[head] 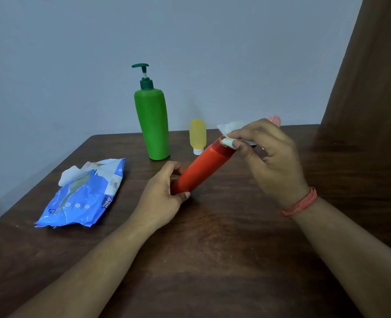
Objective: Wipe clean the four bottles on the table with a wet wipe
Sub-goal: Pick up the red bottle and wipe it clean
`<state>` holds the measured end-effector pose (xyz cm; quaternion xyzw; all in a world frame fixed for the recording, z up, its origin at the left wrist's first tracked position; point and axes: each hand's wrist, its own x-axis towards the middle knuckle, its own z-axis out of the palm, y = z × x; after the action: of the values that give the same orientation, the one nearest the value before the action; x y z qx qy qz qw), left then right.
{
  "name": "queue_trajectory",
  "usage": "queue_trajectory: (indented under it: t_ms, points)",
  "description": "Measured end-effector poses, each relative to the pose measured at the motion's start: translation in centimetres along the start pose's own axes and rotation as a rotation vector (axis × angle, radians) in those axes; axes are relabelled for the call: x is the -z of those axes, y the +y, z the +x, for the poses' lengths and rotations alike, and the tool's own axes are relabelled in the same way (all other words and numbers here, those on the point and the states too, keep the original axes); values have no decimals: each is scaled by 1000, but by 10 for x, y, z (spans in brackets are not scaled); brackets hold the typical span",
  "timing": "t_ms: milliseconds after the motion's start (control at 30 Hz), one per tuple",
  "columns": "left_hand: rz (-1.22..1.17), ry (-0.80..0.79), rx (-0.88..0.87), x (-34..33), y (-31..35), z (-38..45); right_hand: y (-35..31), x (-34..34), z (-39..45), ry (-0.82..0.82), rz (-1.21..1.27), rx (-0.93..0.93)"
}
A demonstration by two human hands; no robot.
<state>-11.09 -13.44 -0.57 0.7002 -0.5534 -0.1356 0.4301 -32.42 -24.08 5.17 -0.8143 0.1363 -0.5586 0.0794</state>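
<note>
Red bottle (201,168): held off the wooden table (213,249), long axis slanting from base at lower left to neck at upper right, away from the wearer. Left hand (164,196): fingers curled round base. Right hand (265,154): pinching wet wipe (230,134) against neck.

Step in hand, by judgement: wiping neck end. Next: working wipe down the body, turning bottle.

Awaiting or done, unclear: green pump bottle (153,125), yellow bottle (197,136), pink bottle (274,120), mostly hidden.

Wipe pack (84,196): left, lying flat.

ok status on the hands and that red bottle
Left hand grips red bottle at its base, tilted off the table. Right hand pinches wet wipe on its top end. Nothing in the way.
</note>
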Motion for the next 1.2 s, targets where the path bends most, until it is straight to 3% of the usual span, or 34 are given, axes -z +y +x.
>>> queue_trajectory:
  t_ms: [100,300,567,800,1067,1200]
  points:
    - [19,-2,-3,0,1,-1,3,0,0,-8,16,-30]
    - [40,-18,-9,0,4,0,20,6,2,-93,109,-330]
    - [76,-50,-57,1,7,-1,6,7,5,-96,84,-81]
    - [58,-40,-70,0,6,0,26,10,1,-149,310,-469]
    - [-95,-47,-42,-4,1,-2,7,-6,-4,172,222,-280]
    - [-434,-100,1,-13,5,-4,6,-8,-5,275,198,-263]
